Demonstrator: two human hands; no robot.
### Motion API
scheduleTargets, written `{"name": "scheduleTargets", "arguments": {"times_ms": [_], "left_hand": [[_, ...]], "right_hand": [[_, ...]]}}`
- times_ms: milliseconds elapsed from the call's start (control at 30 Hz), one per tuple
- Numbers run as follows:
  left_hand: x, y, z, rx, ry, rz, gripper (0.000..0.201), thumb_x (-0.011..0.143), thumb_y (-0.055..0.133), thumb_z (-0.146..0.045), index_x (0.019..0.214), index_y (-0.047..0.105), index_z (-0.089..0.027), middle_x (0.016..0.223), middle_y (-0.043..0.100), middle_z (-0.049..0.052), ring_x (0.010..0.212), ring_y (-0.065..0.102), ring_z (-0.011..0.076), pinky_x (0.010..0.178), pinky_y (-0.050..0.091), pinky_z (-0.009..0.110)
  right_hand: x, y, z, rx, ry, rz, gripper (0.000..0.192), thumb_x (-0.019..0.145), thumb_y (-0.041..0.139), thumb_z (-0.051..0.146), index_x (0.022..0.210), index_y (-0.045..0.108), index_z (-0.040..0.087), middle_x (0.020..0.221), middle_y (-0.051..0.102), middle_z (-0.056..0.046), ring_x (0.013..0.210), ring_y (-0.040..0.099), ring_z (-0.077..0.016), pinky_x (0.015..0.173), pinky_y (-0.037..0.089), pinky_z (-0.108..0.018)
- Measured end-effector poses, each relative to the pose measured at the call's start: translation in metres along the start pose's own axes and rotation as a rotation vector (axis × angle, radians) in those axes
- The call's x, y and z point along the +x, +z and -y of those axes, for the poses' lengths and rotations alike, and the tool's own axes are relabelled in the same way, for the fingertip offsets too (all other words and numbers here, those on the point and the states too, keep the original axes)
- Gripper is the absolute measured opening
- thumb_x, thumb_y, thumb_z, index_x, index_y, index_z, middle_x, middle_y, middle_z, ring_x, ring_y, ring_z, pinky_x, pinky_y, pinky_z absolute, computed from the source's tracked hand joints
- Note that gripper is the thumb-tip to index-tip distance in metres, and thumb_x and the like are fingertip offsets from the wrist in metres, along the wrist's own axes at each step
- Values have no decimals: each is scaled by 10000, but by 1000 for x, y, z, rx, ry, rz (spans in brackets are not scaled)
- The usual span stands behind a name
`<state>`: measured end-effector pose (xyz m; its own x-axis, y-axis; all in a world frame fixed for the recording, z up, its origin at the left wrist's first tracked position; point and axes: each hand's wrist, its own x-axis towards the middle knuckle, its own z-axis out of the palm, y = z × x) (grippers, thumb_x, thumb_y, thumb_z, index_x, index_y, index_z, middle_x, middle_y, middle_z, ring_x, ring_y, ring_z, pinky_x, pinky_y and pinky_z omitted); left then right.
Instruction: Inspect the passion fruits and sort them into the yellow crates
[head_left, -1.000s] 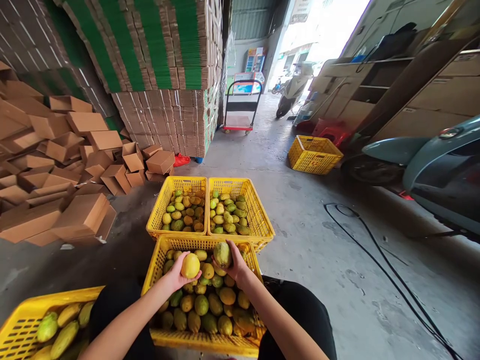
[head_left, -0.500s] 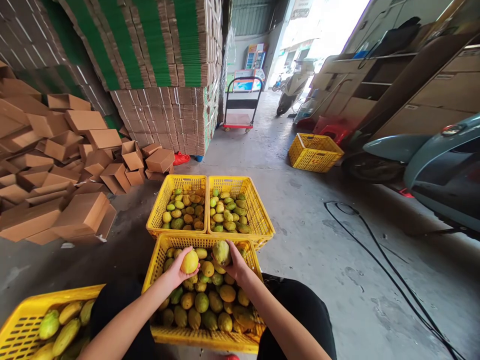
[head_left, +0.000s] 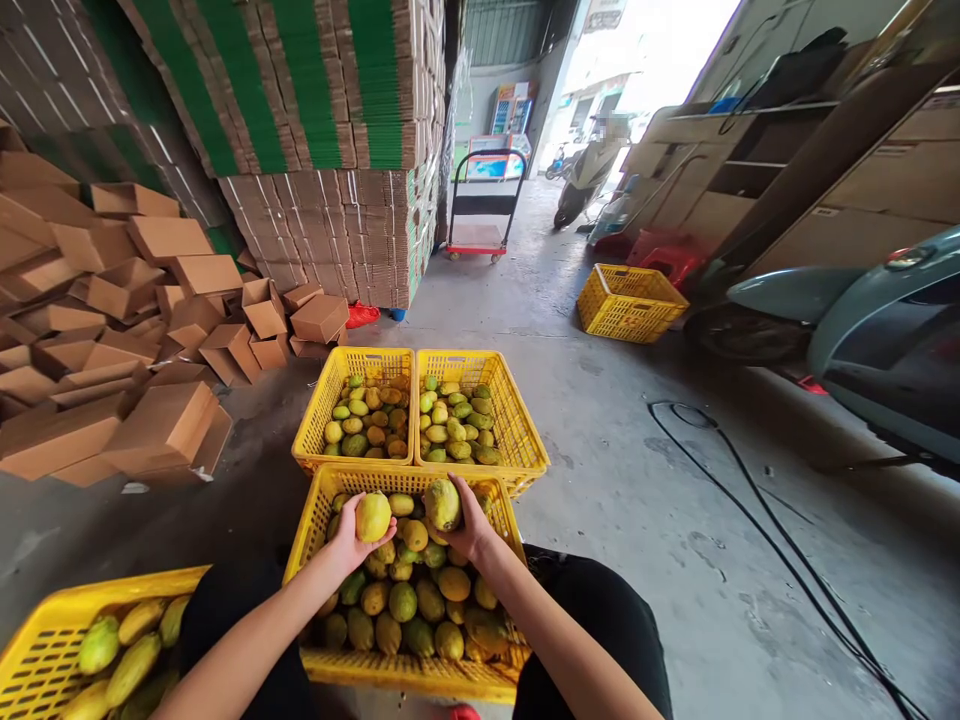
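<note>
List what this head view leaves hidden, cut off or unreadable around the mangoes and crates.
- Near crate: lower mango layers buried under the top ones; bottom rim behind the arms.
- Left hand and right hand: palms covered by the mangoes held.
- Left crate: cut by the frame's edge.
- Far cabinet signs: too small to read.

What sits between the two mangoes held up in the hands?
In the head view, only a small gap above the near crate: the left hand's yellow mango and the right hand's greenish mango don't touch; crate fruit shows below.
</note>
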<state>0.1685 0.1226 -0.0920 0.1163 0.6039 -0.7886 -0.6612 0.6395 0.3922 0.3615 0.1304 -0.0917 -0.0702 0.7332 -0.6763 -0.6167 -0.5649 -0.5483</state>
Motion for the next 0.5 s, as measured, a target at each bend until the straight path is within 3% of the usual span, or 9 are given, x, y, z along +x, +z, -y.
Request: {"name": "scheduleTargets", "arguments": {"times_ms": [100, 267, 400, 500], "left_hand": [[1, -2, 1, 14, 14, -8, 345, 881, 466, -426, 905, 578, -101, 681, 640, 95, 614, 640, 193, 591, 573, 333], [0, -2, 1, 29, 73, 33, 294, 817, 621, -406, 900, 579, -127, 724, 655, 71, 669, 652, 177, 693, 585, 348], [-3, 1, 2, 76, 34, 95, 219, 812, 635, -307, 886, 566, -112, 748, 664, 91, 680, 657, 176, 696, 583, 324], [-3, 1, 2, 94, 8, 94, 226, 817, 606, -306, 890, 575, -94, 777, 671, 109, 668, 655, 172, 639, 574, 285]], "right_hand": [[-4, 3, -1, 57, -123, 19, 432, 634, 746, 322, 1030, 588, 252, 879, 668, 16, 764, 638, -153, 601, 535, -225], [-9, 14, 5, 138, 61, -1, 327, 673, 739, 366, 909, 574, 211, 765, 644, 3, 777, 659, -179, 625, 544, -252], [-5, 14, 6, 169, 81, -33, 293, 705, 707, 357, 913, 550, 222, 746, 641, 15, 766, 658, -166, 667, 554, -266], [1, 5, 1, 81, 6, -31, 320, 691, 688, 395, 908, 540, 213, 728, 636, 12, 760, 655, -175, 669, 560, -271]]}}
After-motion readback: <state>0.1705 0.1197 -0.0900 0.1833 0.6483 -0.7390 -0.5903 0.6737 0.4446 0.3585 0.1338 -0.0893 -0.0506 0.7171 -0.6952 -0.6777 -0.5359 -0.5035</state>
